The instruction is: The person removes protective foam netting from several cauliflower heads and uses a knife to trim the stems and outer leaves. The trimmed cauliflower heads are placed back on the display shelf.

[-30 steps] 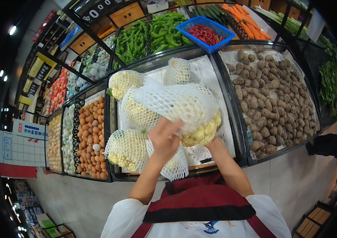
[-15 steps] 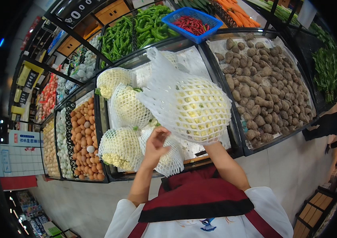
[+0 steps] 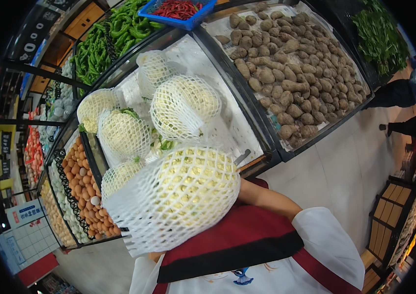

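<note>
A big cauliflower (image 3: 195, 179) in a white foam net is held close in front of my apron (image 3: 247, 235). The loose end of the net hangs toward the lower left. My right forearm (image 3: 271, 200) reaches behind the cauliflower, and its hand is hidden there, supporting it. Only a sliver of skin of my left hand or wrist (image 3: 155, 256) shows below the net, so its fingers are out of sight. Beyond lie several netted cauliflowers in the display bin (image 3: 188, 54), among them one in the middle (image 3: 186, 105) and one farther left (image 3: 124, 132).
Right of the bin is a section of brown taro-like roots (image 3: 296, 73). Brown eggs (image 3: 78, 171) are on the left. Green peppers (image 3: 120, 36) and a blue basket (image 3: 195, 20) of red chillies sit at the back. A person's dark-clad legs (image 3: 391, 93) show at right.
The netted cauliflower has come from above the bin toward my body and leftward, turning as it moved. My left hand, visible before, is now mostly hidden behind it. The view has shifted right.
</note>
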### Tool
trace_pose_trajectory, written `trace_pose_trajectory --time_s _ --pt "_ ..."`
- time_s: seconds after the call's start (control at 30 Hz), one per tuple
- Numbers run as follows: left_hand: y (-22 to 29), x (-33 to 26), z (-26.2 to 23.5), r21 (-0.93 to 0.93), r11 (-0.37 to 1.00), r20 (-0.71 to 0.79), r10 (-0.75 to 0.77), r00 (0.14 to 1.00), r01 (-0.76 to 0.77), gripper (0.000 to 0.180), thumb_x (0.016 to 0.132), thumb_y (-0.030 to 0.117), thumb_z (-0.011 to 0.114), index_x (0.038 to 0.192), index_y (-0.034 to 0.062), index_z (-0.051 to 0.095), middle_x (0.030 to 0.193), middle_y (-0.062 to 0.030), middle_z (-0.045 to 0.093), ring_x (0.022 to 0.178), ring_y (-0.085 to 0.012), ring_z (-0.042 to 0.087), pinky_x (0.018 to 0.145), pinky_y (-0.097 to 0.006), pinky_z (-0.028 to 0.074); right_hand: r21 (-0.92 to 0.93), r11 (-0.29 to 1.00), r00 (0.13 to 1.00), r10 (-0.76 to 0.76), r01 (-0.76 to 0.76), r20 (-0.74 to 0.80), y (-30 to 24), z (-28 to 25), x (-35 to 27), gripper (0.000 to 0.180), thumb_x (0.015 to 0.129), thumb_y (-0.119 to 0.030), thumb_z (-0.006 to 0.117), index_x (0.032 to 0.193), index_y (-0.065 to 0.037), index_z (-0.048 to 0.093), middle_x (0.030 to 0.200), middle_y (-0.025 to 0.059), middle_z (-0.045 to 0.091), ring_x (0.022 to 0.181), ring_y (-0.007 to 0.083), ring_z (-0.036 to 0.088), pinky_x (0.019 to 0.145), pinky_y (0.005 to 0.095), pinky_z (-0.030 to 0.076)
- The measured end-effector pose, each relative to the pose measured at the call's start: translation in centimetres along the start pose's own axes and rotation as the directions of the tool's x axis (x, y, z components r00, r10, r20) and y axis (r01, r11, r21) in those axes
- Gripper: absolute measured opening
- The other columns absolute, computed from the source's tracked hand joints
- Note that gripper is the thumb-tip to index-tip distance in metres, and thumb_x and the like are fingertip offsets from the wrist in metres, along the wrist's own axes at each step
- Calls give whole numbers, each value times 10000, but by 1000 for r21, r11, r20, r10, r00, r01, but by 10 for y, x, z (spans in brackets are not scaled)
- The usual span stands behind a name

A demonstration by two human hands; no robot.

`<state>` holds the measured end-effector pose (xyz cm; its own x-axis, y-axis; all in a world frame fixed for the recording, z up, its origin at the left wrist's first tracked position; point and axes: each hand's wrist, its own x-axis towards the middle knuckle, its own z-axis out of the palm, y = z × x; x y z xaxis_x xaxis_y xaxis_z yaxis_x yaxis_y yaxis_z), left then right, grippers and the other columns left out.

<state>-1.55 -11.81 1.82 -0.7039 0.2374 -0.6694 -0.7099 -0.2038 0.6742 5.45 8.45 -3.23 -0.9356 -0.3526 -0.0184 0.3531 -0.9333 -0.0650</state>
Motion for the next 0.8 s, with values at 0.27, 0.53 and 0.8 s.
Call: trace_pose_trajectory --time_s 0.27,0.53,0.8 --pt "-86 30 63 176 983 301 -101 948 48 519 833 135 593 1320 43 438 1282 -126 514 1090 -288 536 882 -363 463 -89 996 985 16 -31 -170 -14 -11 -33 519 941 -386 449 1346 -62 436 1291 170 522 1077 288 586 893 440 501" --pt "-118 27 98 462 711 637 150 756 -531 549 792 87 624 1306 31 439 1266 -156 516 1074 -312 542 860 -368 468 -392 917 818 -277 69 -504 -94 -29 -114 516 939 -383 453 1341 -60 440 1273 176 533 1051 285 598 873 433 510" --pt "-119 74 87 717 -332 695 286 659 -612 651 665 262 758 1246 99 514 1213 -113 496 1099 -286 488 936 -406 401 -504 863 671 -378 7 -638 -129 -46 -155 514 936 -381 457 1336 -58 444 1255 181 543 1026 282 609 853 427 518"
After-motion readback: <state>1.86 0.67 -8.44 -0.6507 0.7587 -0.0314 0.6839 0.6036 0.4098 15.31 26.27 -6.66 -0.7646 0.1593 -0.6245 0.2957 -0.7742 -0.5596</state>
